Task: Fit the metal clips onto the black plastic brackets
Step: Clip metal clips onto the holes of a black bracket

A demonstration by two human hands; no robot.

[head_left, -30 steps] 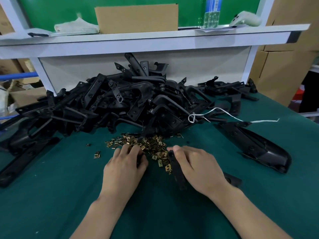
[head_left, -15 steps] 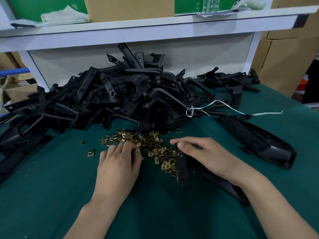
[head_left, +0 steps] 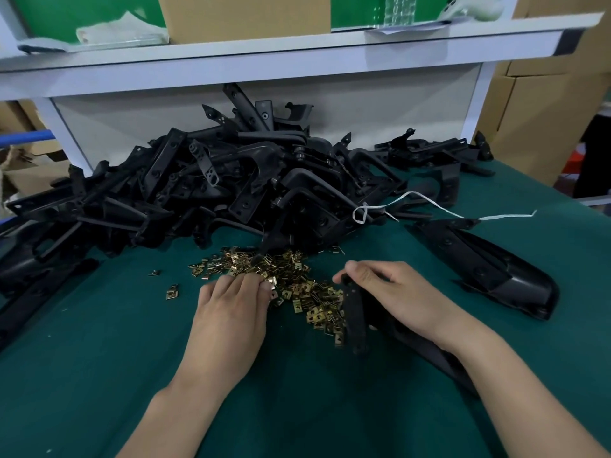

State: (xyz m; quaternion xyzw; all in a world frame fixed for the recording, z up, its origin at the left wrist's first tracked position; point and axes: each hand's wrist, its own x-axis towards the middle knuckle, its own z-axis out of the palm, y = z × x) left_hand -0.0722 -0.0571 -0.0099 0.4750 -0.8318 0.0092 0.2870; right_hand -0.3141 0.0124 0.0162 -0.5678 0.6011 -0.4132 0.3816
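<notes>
A scatter of small brass-coloured metal clips (head_left: pixel 291 282) lies on the green table in front of a big heap of black plastic brackets (head_left: pixel 231 183). My left hand (head_left: pixel 231 315) rests palm down at the near left edge of the clips, its fingertips curled into them; whether it holds one is hidden. My right hand (head_left: pixel 396 299) grips a black plastic bracket (head_left: pixel 355 322) that lies on the table, thumb and forefinger pinching its upper end. The bracket's long body runs back under my right forearm.
A large black moulded part (head_left: pixel 496 272) lies to the right on the green table (head_left: pixel 99 358). A white string (head_left: pixel 429 201) trails from the heap. Two stray clips (head_left: pixel 172 291) lie to the left. A white shelf (head_left: pixel 264 51) overhangs the heap; cardboard boxes (head_left: pixel 542 104) stand at right.
My right hand slid right and turned the bracket so its long body lies under my forearm. My left hand stayed at the clips, with fingers working into them. The view dipped lower.
</notes>
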